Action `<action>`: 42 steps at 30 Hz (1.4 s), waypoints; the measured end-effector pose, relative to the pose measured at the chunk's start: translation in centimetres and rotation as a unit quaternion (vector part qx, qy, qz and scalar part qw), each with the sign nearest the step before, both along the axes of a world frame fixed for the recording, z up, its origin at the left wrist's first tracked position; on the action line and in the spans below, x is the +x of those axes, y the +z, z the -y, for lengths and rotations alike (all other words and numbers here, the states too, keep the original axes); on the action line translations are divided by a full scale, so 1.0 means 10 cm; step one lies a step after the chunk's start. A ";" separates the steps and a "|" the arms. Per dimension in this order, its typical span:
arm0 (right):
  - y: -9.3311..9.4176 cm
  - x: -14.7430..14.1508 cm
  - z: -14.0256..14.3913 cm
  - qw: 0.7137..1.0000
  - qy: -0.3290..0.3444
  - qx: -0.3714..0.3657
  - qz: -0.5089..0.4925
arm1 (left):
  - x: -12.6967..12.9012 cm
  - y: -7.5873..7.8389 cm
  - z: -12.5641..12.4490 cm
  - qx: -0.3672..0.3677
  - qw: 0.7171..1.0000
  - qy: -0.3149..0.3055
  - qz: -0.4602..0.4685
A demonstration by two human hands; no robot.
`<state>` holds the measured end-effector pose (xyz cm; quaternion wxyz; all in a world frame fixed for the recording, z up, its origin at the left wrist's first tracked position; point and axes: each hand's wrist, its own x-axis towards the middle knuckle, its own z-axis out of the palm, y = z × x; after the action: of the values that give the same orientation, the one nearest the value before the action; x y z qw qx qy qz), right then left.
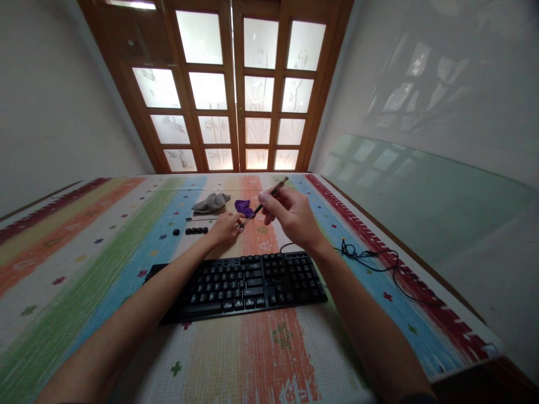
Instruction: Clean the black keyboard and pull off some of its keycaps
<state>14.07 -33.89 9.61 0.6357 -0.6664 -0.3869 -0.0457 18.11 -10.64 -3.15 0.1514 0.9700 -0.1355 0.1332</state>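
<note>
My right hand (290, 216) holds a thin dark brush-like tool (269, 196) above the mat, its tip pointing down toward my left hand (227, 227). My left hand rests on the mat beyond the keyboard, fingers pinched on something small that I cannot make out. A black keyboard (244, 283) lies flat in front of me. A purple object (243, 207) sits just beyond my hands.
A grey cloth (211, 202) lies at the back of the striped mat (105, 247). Several loose black keycaps (196, 230) sit left of my left hand. The keyboard's black cable (374, 261) coils to the right. Wooden glass-paned doors (236, 90) stand behind.
</note>
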 end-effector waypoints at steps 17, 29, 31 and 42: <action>-0.05 0.04 0.00 0.984 0.031 -0.162 0.069 | -0.49 0.20 -0.22 -0.059 0.996 -0.012 0.059; -0.30 0.17 -0.08 0.919 0.133 -0.360 0.087 | -1.51 0.21 0.29 -0.106 0.992 -0.059 -0.039; -0.34 0.20 -0.09 0.918 0.143 -0.362 0.074 | -1.57 0.15 0.32 -0.093 0.993 -0.062 -0.026; -0.53 0.37 -0.11 0.927 0.171 -0.333 -0.023 | -1.67 0.07 0.36 -0.066 0.997 -0.043 -0.010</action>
<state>17.81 -32.83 4.29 0.3846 -0.7642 -0.4730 0.2105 1.36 -14.27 -2.42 0.2220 0.9525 -0.1669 0.1251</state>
